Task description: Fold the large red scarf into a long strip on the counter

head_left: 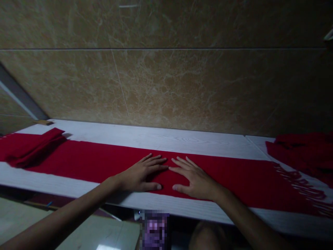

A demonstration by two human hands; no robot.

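A long red scarf (96, 156) with fringe lies stretched lengthwise along a white wood-grain surface. Its right end shows loose tassels, and a folded piece of red cloth (36, 147) rests on its left part. My left hand (143, 173) lies flat on the middle of the scarf, fingers spread and pointing right. Close beside it, my right hand (194, 178) also presses flat with spread fingers pointing left. The fingertips of both hands nearly meet. Neither hand grasps anything.
A crumpled heap of red cloth (304, 152) sits at the right end of the white tabletop (166, 135). Behind stands a brown marbled tile wall (166, 86). A small wooden block (43, 122) is at the back left. Below the front edge, a pixelated purple patch (155, 231) shows.
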